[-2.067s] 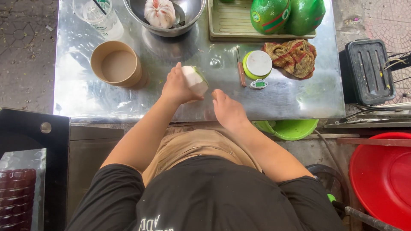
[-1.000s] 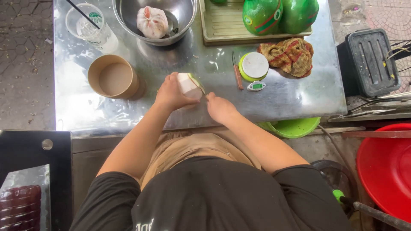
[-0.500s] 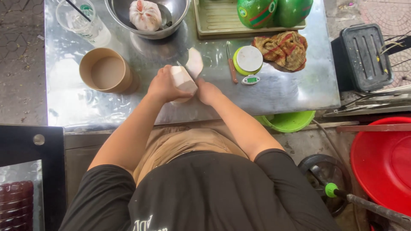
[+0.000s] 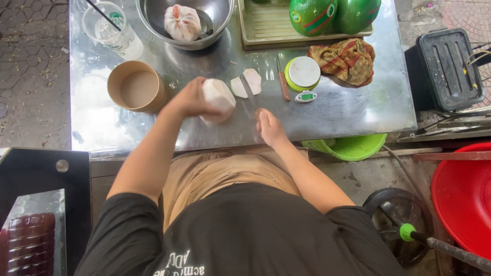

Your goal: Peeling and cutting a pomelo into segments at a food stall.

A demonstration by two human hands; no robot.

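Observation:
My left hand (image 4: 190, 98) grips a white, peeled round fruit (image 4: 220, 96) and holds it just above the steel table (image 4: 337, 112). My right hand (image 4: 269, 128) is near the table's front edge, closed on a knife handle. The knife blade (image 4: 249, 92) points away from me. Beside the blade, a pale pinkish cut-off slice (image 4: 246, 81) lies flat on the table, just right of the fruit.
A brown paper cup (image 4: 135, 89) stands left of the fruit, with a plastic cup and straw (image 4: 110, 28) behind it. At the back are a steel bowl (image 4: 204, 36) holding a peeled fruit (image 4: 182, 21) and a tray (image 4: 268, 30) with green fruits (image 4: 312, 15). A small scale (image 4: 303, 74), cloth (image 4: 348, 59), green bucket (image 4: 353, 145) and red basin (image 4: 463, 199) are to the right.
The hands were together cutting the fruit. They have now parted: the left carries the fruit leftward, the right has drawn back with the knife, and a cut slice lies on the table.

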